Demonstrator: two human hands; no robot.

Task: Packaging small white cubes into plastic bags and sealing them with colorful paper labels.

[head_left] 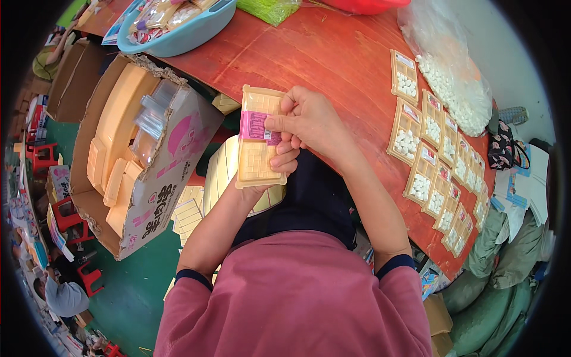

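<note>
A tan plastic tray (260, 165) with a moulded grid pattern stands upright in front of me, over the table's near edge. A printed purple band (253, 125) wraps around its middle. My left hand (282, 163) grips the tray from behind and below, its fingers curled round the right edge. With thumb and fingers closed, my right hand (314, 121) pinches the right end of the purple band against the tray. Most of the left palm is hidden behind the tray.
Filled trays (407, 144) with white pieces lie in rows on the red table (333, 53), beside a clear bag of white pieces (458, 98). A blue basin (178, 35) of packs sits far left. An open carton (148, 196) holds stacked tan trays.
</note>
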